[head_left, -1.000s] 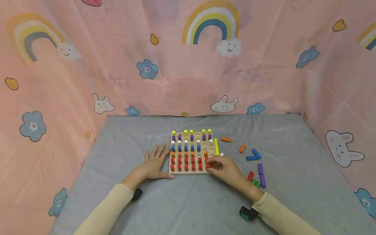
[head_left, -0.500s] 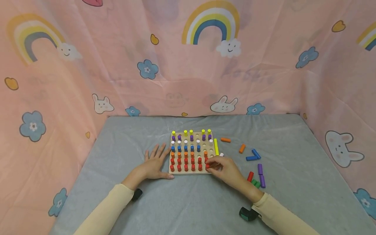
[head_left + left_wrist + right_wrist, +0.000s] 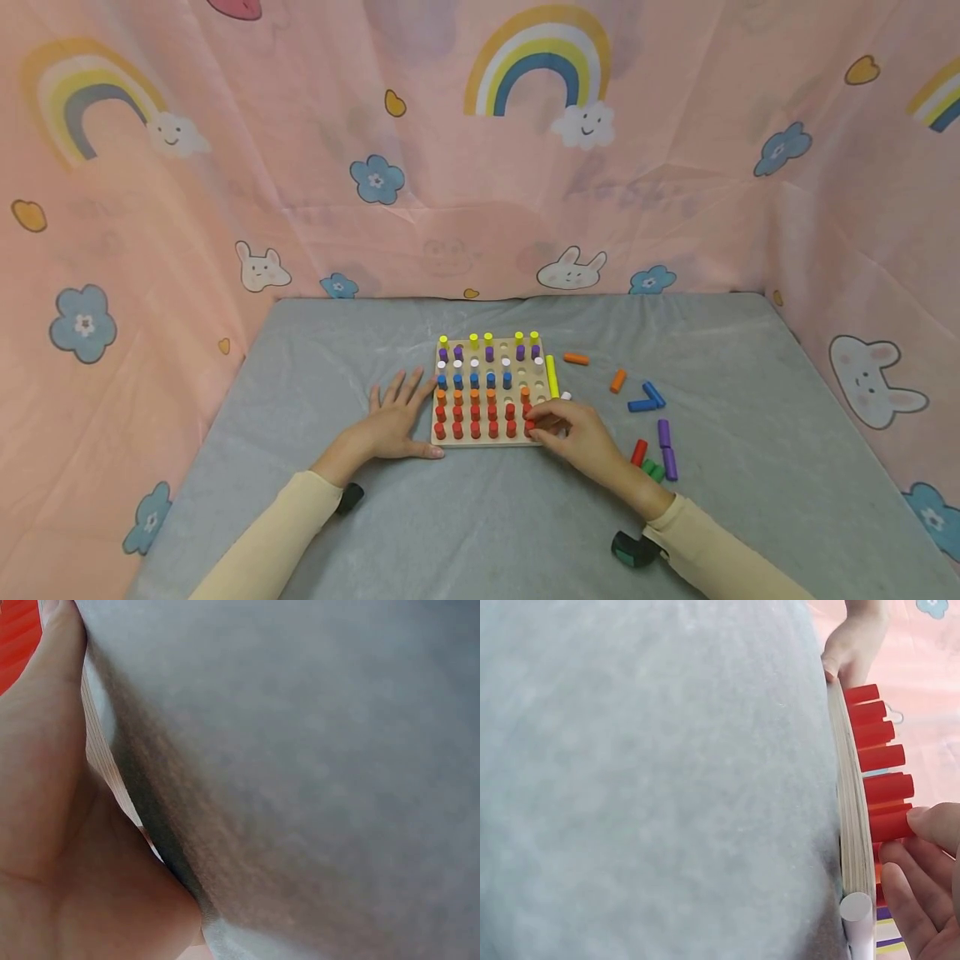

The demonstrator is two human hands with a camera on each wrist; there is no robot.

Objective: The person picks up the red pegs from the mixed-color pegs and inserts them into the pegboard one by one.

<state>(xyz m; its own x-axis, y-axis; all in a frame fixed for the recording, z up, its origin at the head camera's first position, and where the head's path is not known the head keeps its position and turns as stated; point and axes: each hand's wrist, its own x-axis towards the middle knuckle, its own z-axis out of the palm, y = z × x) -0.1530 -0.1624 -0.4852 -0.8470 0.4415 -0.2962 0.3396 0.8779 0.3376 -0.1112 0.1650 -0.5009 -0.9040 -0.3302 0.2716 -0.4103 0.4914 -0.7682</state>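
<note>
A wooden pegboard (image 3: 480,443) lies on the table, with rows of red, orange, blue, white, purple and yellow pegs standing in it. Some holes on its right side hold no peg. My left hand (image 3: 392,427) rests flat with fingers spread along the board's left edge, its thumb by the near left corner. At the near right corner my right hand (image 3: 583,435) pinches the top of a red peg (image 3: 891,823), which stands upright on the board. The right fingers hide part of that side. In the left wrist view, only part of the left hand (image 3: 67,825) and the board's edge show.
Against the board's right side lie a yellow stick (image 3: 552,377) and a white peg (image 3: 856,922). Loose orange (image 3: 576,358), blue (image 3: 642,406), purple (image 3: 670,463), red (image 3: 639,452) and green pegs (image 3: 653,470) are scattered to the right on the grey cloth (image 3: 465,525).
</note>
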